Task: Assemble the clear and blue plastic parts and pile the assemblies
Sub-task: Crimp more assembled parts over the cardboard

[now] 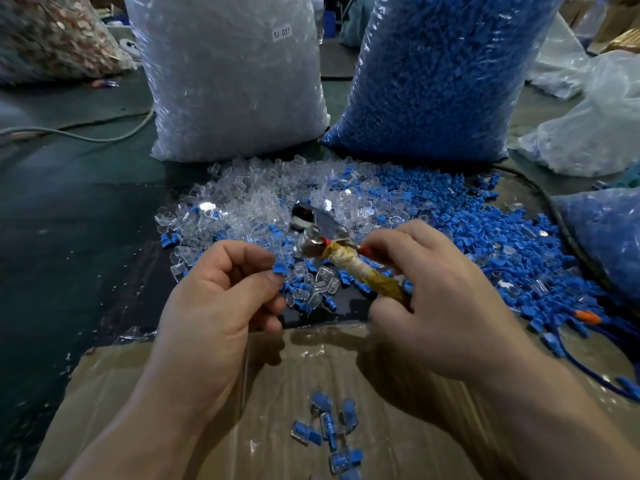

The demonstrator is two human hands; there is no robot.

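Dark table (86, 209) strewn with loose parts (249, 202); left hand (221, 299) pinches a blue part (279, 268), right hand (440, 292) grips a hammer (349, 263).

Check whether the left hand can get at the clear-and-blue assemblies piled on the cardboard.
Probably yes: the clear-and-blue assemblies lie on bare brown cardboard close by the left hand, nothing between them. But that hand pinches a small blue plastic part, so grasping looks hampered.
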